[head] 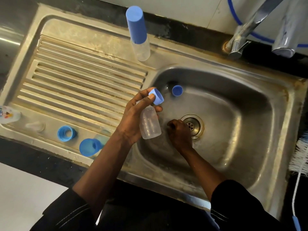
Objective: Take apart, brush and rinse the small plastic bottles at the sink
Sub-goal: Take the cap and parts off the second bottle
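Left hand [133, 119] around bottle [150, 125] and cap [157, 97]

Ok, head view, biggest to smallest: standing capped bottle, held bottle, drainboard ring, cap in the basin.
1. standing capped bottle
2. held bottle, partly covered
3. drainboard ring
4. basin cap, though it lies farther from the camera, so ring versus cap is unsure

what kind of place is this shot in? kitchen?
Most likely a home kitchen counter: a stainless sink with a ribbed drainboard, a tap behind the basin, a bottle brush beside its right edge. The left hand holds a small clear bottle over it.
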